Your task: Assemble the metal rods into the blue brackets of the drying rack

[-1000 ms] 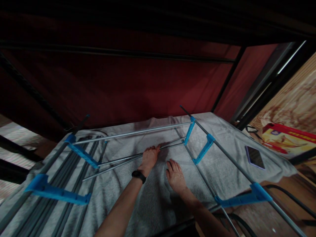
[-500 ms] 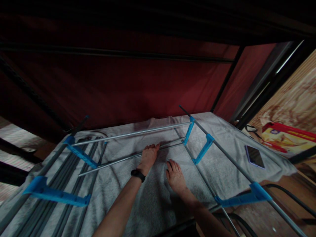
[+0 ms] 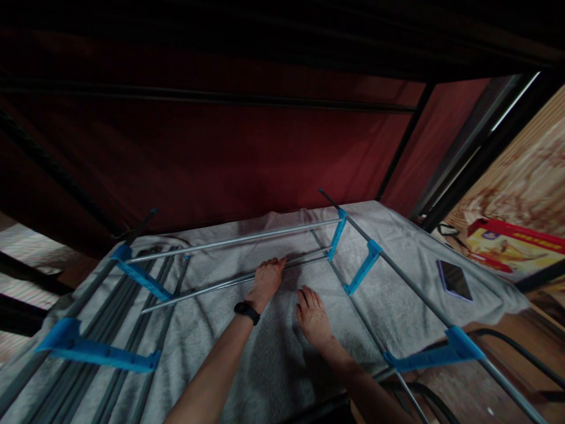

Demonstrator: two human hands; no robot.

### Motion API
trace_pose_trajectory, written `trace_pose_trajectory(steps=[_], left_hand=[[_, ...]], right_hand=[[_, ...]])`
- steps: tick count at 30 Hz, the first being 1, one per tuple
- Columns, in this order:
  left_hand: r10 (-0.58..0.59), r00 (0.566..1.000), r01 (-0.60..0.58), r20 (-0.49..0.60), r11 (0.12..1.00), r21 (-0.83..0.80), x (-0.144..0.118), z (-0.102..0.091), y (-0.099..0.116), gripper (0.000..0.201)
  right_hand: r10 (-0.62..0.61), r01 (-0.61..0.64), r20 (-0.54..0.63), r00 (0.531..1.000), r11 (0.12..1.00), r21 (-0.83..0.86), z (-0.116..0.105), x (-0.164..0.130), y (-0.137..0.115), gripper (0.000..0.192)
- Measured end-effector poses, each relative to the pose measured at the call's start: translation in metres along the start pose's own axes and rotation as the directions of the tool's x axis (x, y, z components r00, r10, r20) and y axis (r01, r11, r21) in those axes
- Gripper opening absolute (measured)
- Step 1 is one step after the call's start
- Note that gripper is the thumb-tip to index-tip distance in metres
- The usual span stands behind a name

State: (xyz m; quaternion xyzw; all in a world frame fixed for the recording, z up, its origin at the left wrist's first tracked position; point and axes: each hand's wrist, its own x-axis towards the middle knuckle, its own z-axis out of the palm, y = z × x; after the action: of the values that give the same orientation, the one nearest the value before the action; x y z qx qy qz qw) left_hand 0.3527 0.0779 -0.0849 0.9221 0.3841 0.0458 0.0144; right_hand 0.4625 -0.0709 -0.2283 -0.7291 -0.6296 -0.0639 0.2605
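My left hand (image 3: pixel 268 278), with a black band on its wrist, is closed round a thin metal tube (image 3: pixel 207 290). The tube's left end sticks out past a blue plastic bracket (image 3: pixel 148 281); its right end lies by another blue bracket (image 3: pixel 339 235). My right hand (image 3: pixel 314 318) rests low over the grey blanket (image 3: pixel 269 359), fingers stretched out and holding nothing. Farther back, a second tube (image 3: pixel 238 240) spans the two side frames. More blue brackets (image 3: pixel 99 350) join the grey poles on both sides.
Several loose grey tubes (image 3: pixel 103 318) lie on the blanket at left. A phone (image 3: pixel 455 280) lies at right, near a red and yellow box (image 3: pixel 516 247). A dark red curtain (image 3: pixel 247 159) and black metal bars (image 3: pixel 401 141) close off the back. A curved black tube (image 3: pixel 521 353) is at lower right.
The left side frame's brackets appear slightly farther left. Both hands keep their places, the left still on the tube.
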Motion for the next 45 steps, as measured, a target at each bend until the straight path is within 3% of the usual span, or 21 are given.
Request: trace_pose_trajectory(steps=[3, 6, 10, 12, 14, 16, 18, 21, 25, 32, 38, 41, 45], left_hand=[[0.0, 1.0, 0.0, -0.03, 1.0, -0.008, 0.002, 0.0, 0.0, 0.039], [-0.013, 0.998, 0.012, -0.056, 1.0, -0.025, 0.003, -0.002, 0.001, 0.04], [-0.011, 0.999, 0.009, -0.05, 0.999, -0.034, 0.004, -0.002, 0.0, 0.039], [-0.011, 0.999, 0.01, -0.041, 0.999, -0.033, 0.005, -0.002, -0.001, 0.039], [-0.015, 0.999, 0.013, -0.033, 0.999, -0.032, 0.005, -0.002, -0.001, 0.039], [-0.016, 0.999, 0.015, -0.035, 0.999, -0.034, 0.005, -0.002, -0.001, 0.039], [-0.02, 0.999, 0.019, -0.034, 0.999, -0.036, 0.006, -0.001, -0.001, 0.039], [-0.023, 1.0, 0.023, -0.015, 0.999, -0.036, 0.007, -0.001, -0.001, 0.039], [-0.028, 1.0, 0.028, -0.004, 0.999, -0.034, 0.008, -0.001, -0.001, 0.04], [-0.012, 1.0, 0.011, -0.008, 0.999, -0.032, 0.008, 0.0, -0.002, 0.039], [-0.019, 1.0, 0.018, -0.02, 0.999, -0.035, 0.01, 0.002, -0.001, 0.038], [-0.022, 1.0, 0.021, -0.02, 0.999, -0.046, 0.01, 0.003, -0.001, 0.038], [-0.034, 0.999, 0.034, -0.009, 0.998, -0.054, 0.012, 0.002, -0.001, 0.038]], right_hand=[[0.012, -0.01, -0.022, 1.0, 0.996, 0.083, 0.006, 0.0, 0.004, 0.048], [0.059, -0.04, -0.062, 0.996, 0.963, 0.268, 0.013, 0.002, 0.014, 0.045], [0.255, -0.138, -0.126, 0.959, 0.803, 0.58, 0.014, 0.014, 0.035, 0.047], [0.414, -0.22, -0.152, 0.897, 0.718, 0.66, 0.008, 0.024, 0.049, 0.051], [0.57, -0.3, -0.19, 0.799, 0.652, 0.696, -0.002, 0.04, 0.065, 0.056], [0.656, -0.337, -0.218, 0.722, 0.61, 0.717, -0.012, 0.059, 0.083, 0.061], [0.707, -0.359, -0.22, 0.672, 0.571, 0.738, -0.02, 0.081, 0.099, 0.064], [0.747, -0.378, -0.19, 0.637, 0.517, 0.768, -0.026, 0.111, 0.117, 0.068], [0.74, -0.365, -0.154, 0.654, 0.488, 0.793, -0.023, 0.136, 0.128, 0.073], [0.647, -0.286, -0.216, 0.731, 0.578, 0.764, -0.011, 0.14, 0.135, 0.068], [0.666, -0.345, -0.179, 0.724, 0.575, 0.742, -0.012, 0.137, 0.141, 0.066], [0.642, -0.328, -0.179, 0.745, 0.587, 0.74, -0.013, 0.137, 0.141, 0.067], [0.655, -0.327, -0.179, 0.734, 0.572, 0.752, -0.012, 0.137, 0.142, 0.068]])
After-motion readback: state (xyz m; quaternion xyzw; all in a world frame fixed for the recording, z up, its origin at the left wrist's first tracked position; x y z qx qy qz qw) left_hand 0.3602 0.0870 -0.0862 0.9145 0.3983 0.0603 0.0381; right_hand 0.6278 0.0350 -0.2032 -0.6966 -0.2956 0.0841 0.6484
